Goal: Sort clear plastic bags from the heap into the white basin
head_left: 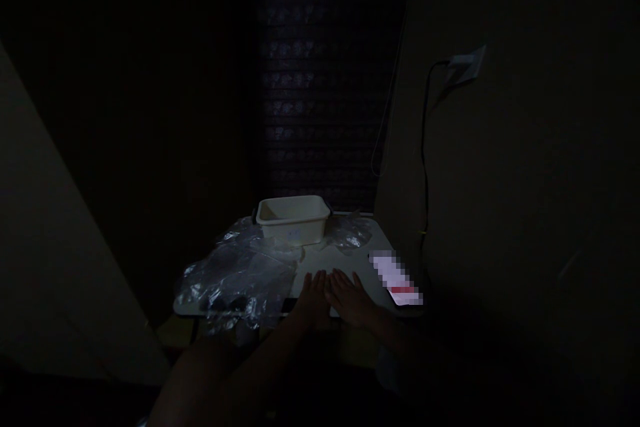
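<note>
Both hands rest side by side near the front edge of a small light-topped table (350,257). My left hand (313,297) lies flat with its fingers stretched forward, holding nothing. Beside it, my right hand (349,295) is palm down too, fingers extended and thumb side close to the left hand. Crumpled clear plastic bags (235,280) spread over the table's left part, just left of my left hand. A white plastic basin (295,230) with dark handles stands behind the hands. To the right lies a lit phone (395,278), its screen blurred out.
The room is very dark. More clear plastic (353,232) lies right of the basin. A dark patterned blind (310,93) hangs behind the table. On the right wall, a black cord (424,147) runs down from an outlet (467,65).
</note>
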